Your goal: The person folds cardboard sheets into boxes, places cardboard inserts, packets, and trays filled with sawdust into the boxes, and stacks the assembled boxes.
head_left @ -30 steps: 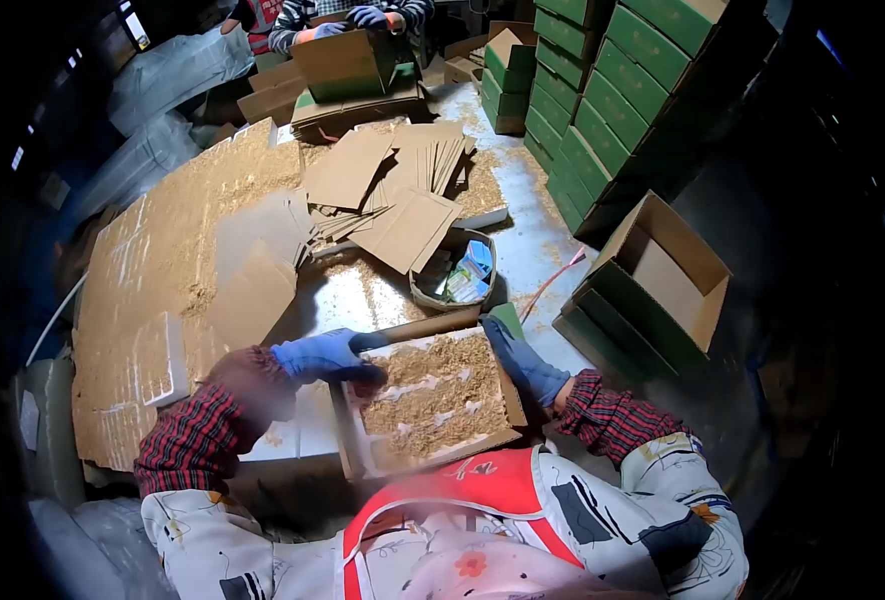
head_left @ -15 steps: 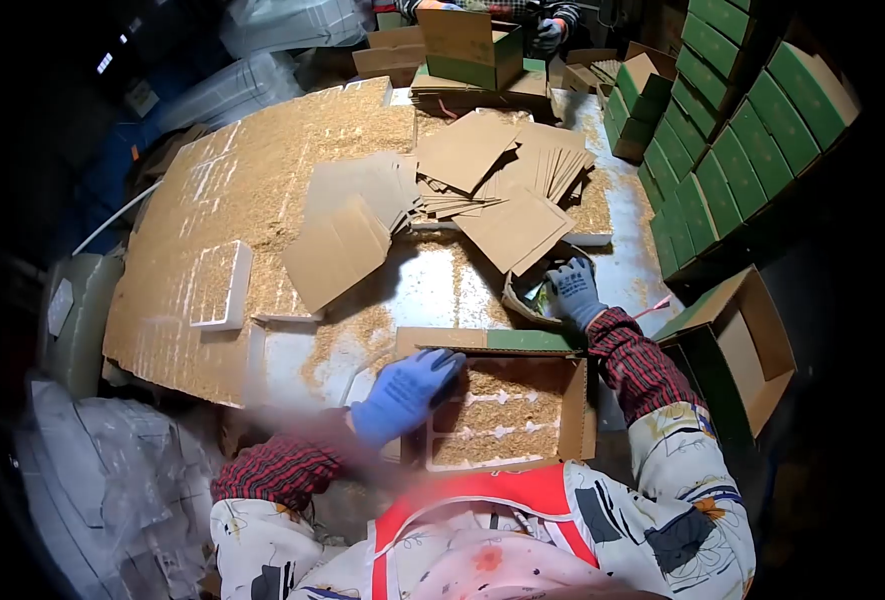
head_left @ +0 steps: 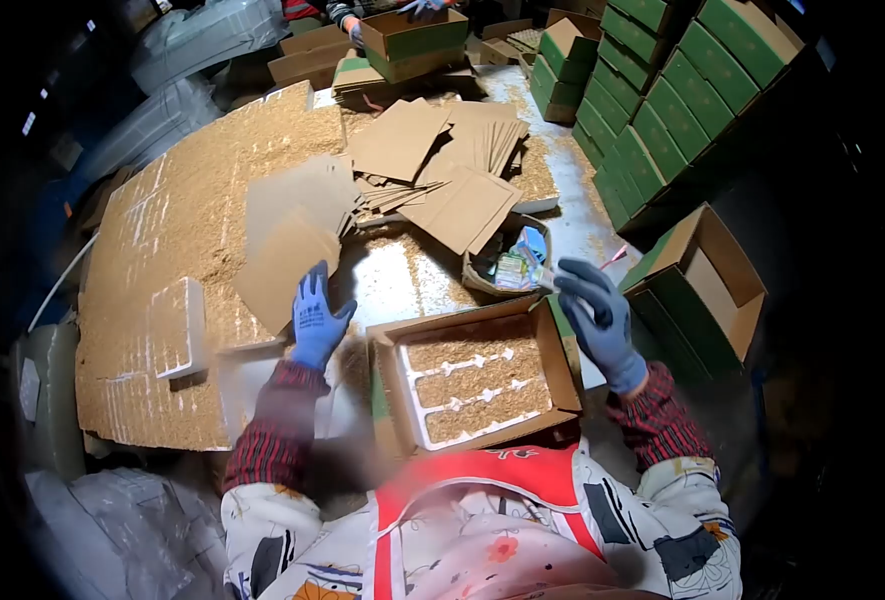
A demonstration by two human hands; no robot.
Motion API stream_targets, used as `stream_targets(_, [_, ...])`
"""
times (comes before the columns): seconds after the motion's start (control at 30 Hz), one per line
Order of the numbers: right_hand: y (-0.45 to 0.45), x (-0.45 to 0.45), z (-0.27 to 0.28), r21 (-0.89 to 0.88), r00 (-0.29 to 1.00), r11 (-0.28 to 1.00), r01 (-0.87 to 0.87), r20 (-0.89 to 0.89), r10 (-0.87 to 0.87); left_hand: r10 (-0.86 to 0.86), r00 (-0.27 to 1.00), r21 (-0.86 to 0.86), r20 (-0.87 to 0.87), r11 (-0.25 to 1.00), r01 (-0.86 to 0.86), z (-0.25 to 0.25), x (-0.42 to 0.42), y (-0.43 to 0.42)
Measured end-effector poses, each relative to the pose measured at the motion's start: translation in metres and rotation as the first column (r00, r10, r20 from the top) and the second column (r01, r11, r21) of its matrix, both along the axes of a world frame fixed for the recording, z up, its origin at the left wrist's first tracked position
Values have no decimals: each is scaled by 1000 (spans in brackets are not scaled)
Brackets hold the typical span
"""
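An open cardboard box (head_left: 392, 400) stands in front of me, holding a white foam tray (head_left: 414, 408) filled with wood shavings. My left hand (head_left: 318, 318), in a blue glove, is left of the box, fingers spread and empty, at the edge of a brown cardboard sheet (head_left: 280, 268). Right of the box my right hand (head_left: 598, 325) is raised with curled fingers; a small pale item seems to be at its fingertips, too small to make out. Just left of those fingertips is a round container (head_left: 482, 284) with small blue and green packets (head_left: 518, 266).
Cardboard sheets (head_left: 462, 205) lie fanned behind the container. Shavings-covered trays (head_left: 187, 215) spread across the left. An open green box (head_left: 697, 290) is at right, below stacked green boxes (head_left: 652, 135). A co-worker's gloved hands (head_left: 424, 8) are at another box (head_left: 417, 45).
My right hand has come out of the round container and back toward me. My left hand has left the box's left side and moved up and left, its fingers spreading.
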State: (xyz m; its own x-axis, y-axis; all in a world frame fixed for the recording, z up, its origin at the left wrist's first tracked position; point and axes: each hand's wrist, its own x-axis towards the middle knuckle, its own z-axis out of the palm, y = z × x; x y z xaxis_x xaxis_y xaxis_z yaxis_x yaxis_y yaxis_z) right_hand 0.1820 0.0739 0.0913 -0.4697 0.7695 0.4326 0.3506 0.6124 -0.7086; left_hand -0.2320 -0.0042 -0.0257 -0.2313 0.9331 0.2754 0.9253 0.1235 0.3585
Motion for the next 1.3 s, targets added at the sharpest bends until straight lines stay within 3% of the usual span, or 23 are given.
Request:
stream_targets(0.03, [-20, 2, 8, 82, 982, 985, -152, 128, 141, 201, 952, -257, -229, 931, -258, -31, -25, 4])
stream_targets(0.1, [-59, -8, 23, 58, 891, 974, -217, 419, 174, 263, 868, -435, -422, 781, -448, -50, -56, 5])
stream_targets(0.17, [-73, 5, 1, 65, 931, 998, -19, 365, -6, 274, 897, -346, -347, 851, -394, -93, -95, 3])
stream_targets(0.23, [-81, 21, -19, 101, 900, 974, 202, 373, -225, 200, 917, -318, -344, 894, -315, -90, -105, 3])
stream_targets(0.27, [-84, 27, -32, 103, 899, 974, 203, 375, -227, 168, 933, -251, -319, 934, -254, -93, -108, 3])
stream_targets(0.3, [-89, 31, -48, -153, 944, 948, 278, 228, -239, 132, 945, -181, -299, 965, -192, -96, -111, 3])
stream_targets(0.37, [-94, 32, -89, -562, 949, 783, 266, 8, -316, 142, 934, -99, -329, 978, -184, -61, -101, -3])
stream_targets(0.43, [-94, 28, -111, -781, 898, 622, 60, -230, -375, 111, 990, -116, -88, 986, -121, -42, -103, -4])
stream_targets(0.5, [-93, 24, -95, -778, 908, 625, 66, -213, -362, 133, 987, 61, 85, 989, -138, -14, -94, -7])
stream_targets(0.6, [-89, 24, -90, -758, 934, 646, 89, -161, -319, 156, 980, 342, 122, 920, -190, 31, -82, -15])
stream_targets(0.63, [-87, 26, -91, -736, 948, 668, 112, -123, -294, 178, 984, 399, 17, 901, -170, 50, -71, -20])
stream_targets(0.7, [-82, 34, -99, -735, 942, 678, 33, -204, -266, 35, 945, 437, -324, 892, 117, 106, -19, -36])
stream_targets(0.77, [-74, 45, -79, -802, 903, 597, -36, -282, -325, -211, 876, 299, -434, 883, 361, 145, 60, -56])
stream_targets(0.83, [-65, 41, -59, -640, 875, 768, 13, -364, -319, -541, 723, -74, -429, 819, 569, 141, 128, -85])
stream_targets(0.87, [-61, 34, -48, -459, 911, 872, 172, -263, -318, -687, 586, -236, -431, 712, 661, 127, 158, -97])
stream_targets(0.93, [-73, 14, -4, -112, 987, 988, 107, -107, -118, -860, 469, -369, -201, 510, 777, 97, 196, -104])
stream_targets(0.97, [-80, 6, 12, 55, 999, 998, 9, 45, -11, -864, 497, -377, -76, 487, 788, 76, 208, -103])
stream_targets(1.03, [-91, -13, 0, -85, 932, 969, -232, 266, 246, -820, 536, -302, 201, 469, 830, 63, 212, -90])
stream_targets(1.13, [-81, -20, -69, -295, 664, 861, -414, 549, 507, -751, 601, -265, 272, 542, 797, 68, 208, -97])
stream_targets(1.17, [-78, -18, -73, -286, 664, 861, -422, 549, 508, -702, 708, -342, 78, 648, 680, 89, 207, -108])
stream_targets(1.23, [-79, -19, -87, -177, 808, 865, -470, 310, 502, -562, 823, -477, -86, 748, 461, 106, 206, -111])
stream_targets(1.27, [-72, -13, -109, 25, 765, 795, -606, 291, 574, -526, 843, -483, -113, 771, 416, 70, 198, -111])
stream_targets(1.3, [-69, -12, -98, 367, 774, 682, -633, 327, 542, -597, 792, -341, -131, 777, 529, 49, 188, -109])
